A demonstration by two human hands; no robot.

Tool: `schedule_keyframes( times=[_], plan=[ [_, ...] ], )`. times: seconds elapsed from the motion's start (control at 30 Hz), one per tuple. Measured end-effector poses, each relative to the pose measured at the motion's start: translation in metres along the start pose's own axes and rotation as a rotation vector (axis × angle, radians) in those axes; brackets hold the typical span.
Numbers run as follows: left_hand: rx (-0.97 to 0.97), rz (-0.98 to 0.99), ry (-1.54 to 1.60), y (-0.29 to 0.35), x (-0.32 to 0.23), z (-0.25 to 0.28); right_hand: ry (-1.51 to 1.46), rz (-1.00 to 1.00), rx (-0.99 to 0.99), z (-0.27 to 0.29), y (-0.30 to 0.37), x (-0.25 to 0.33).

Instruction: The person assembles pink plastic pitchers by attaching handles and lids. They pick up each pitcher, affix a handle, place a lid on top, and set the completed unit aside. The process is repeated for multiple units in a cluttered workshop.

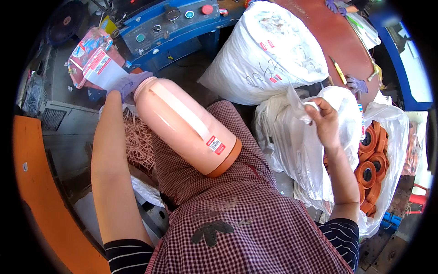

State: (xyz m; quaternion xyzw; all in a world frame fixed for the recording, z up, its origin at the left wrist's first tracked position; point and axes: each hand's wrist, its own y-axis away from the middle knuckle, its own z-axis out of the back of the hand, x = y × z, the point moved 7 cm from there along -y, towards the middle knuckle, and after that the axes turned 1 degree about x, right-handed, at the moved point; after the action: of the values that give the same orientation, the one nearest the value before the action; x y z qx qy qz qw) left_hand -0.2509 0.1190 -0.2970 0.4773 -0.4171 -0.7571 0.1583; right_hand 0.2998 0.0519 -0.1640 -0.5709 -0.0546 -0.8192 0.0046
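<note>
A pink vacuum flask (175, 121) with an orange-brown base and a pale handle lies tilted across my lap. It bears a small red-and-white label near the base. My left hand (130, 85), in a purple glove, is closed at the flask's top end and also grips a white sheet of labels (106, 72) that sticks out to the left. My right hand (325, 119), bare, pinches a raised fold of a white plastic bag (292, 132) to the right of my knees. How the left fingers sit on the flask is partly hidden.
A big stuffed white sack (269, 52) stands ahead. Orange-brown ring parts (369, 169) fill a clear bag at right. A blue machine panel (169, 29) has buttons. On the red-brown table (315, 23) lie a yellow-handled cutter (338, 71) and a purple glove (357, 84). Pink strips (139, 141) lie left.
</note>
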Motion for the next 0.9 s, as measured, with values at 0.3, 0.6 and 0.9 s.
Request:
schedule_keyframes(
  times=[0.3,0.6,0.9],
  plan=[
    [-0.102,-0.348,-0.670,0.053,-0.054,-0.024,-0.764,-0.071,0.276,-0.103,0.020,-0.017],
    [-0.074,-0.388,-0.860,0.035,-0.042,-0.018,-0.551,-0.120,0.334,-0.128,0.036,0.008],
    [-0.106,-0.460,-0.951,0.029,-0.053,-0.019,-0.009,0.539,0.447,-0.174,0.088,0.053]
  ],
)
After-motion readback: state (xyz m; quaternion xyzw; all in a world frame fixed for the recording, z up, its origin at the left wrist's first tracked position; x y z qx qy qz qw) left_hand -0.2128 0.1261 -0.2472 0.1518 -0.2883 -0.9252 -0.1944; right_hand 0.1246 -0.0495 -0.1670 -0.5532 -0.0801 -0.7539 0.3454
